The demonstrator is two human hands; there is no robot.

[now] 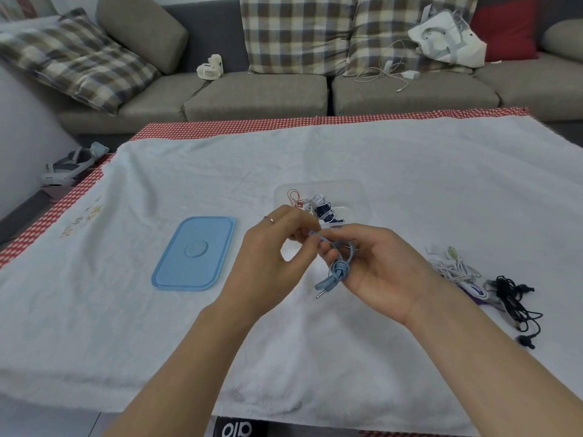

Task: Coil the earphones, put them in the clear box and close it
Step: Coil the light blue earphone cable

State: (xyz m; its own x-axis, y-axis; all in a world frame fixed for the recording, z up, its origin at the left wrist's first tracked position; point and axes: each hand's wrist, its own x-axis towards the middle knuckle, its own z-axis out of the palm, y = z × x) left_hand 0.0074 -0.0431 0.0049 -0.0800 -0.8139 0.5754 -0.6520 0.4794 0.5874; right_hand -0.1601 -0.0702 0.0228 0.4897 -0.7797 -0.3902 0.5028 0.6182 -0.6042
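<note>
Blue earphones (339, 269), coiled and knotted, are pinched between left hand (271, 263) and right hand (381, 269) near open box (356, 197); lid (195, 253) is laid left.

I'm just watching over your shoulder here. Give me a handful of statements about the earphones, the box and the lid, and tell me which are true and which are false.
1. Both hands hold the blue earphones above the white cloth. True.
2. The blue lid sits on the clear box. False: it lies flat on the cloth, to the left of the box.
3. The clear box already holds coiled earphones. True.
4. The black earphones are inside the box. False: they lie loose on the cloth at the right.
5. The blue earphones' plug hangs below the right hand. True.
6. The left hand rests flat on the lid. False: it pinches the blue cable.
</note>
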